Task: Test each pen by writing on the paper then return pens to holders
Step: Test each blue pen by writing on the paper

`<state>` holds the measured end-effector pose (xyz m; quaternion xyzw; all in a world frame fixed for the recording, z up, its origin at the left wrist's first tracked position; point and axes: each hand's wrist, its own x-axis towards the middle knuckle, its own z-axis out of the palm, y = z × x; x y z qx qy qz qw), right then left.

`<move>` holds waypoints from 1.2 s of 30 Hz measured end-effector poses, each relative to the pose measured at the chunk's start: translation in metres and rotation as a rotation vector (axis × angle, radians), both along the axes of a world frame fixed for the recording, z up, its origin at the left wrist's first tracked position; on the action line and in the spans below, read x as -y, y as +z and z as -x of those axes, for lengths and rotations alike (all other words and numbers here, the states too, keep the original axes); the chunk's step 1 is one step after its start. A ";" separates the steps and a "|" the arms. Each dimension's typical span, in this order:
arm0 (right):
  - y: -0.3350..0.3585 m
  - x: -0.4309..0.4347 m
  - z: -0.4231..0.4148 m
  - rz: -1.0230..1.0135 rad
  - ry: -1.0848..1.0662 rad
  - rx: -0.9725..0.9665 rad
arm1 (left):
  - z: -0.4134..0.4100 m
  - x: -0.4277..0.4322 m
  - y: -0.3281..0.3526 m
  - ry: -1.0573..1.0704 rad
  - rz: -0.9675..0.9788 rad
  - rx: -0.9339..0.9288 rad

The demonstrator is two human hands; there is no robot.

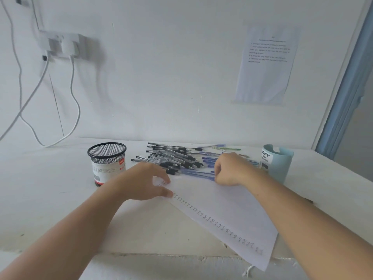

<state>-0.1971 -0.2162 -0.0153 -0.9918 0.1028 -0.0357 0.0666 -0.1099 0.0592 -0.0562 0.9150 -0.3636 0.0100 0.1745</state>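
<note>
White paper (228,211) lies slanted across the surface (50,188) in the lower middle of the frame, with a row of pen marks along its left edge. We rest our left hand (145,181) on its upper corner, fingers relaxed, fingertips touching the sheet. Our right hand (232,170) curls round blue pens (197,173) at the sheet's top edge. Just behind lie heaped black pens (173,156), between the black mesh holder (107,158) at left and the pale blue holder (279,162) at right.
</note>
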 end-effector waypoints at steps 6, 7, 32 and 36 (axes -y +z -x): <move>0.004 0.015 -0.003 -0.137 0.056 -0.019 | -0.003 0.002 -0.003 -0.062 0.045 -0.009; 0.002 0.015 -0.003 -0.135 0.072 -0.014 | -0.003 0.002 -0.003 -0.065 0.047 -0.006; 0.000 0.056 0.100 0.278 -0.455 0.074 | 0.011 0.010 -0.004 -0.052 0.050 0.110; -0.007 0.057 0.104 0.292 -0.462 0.047 | 0.010 0.011 -0.003 -0.055 0.066 0.112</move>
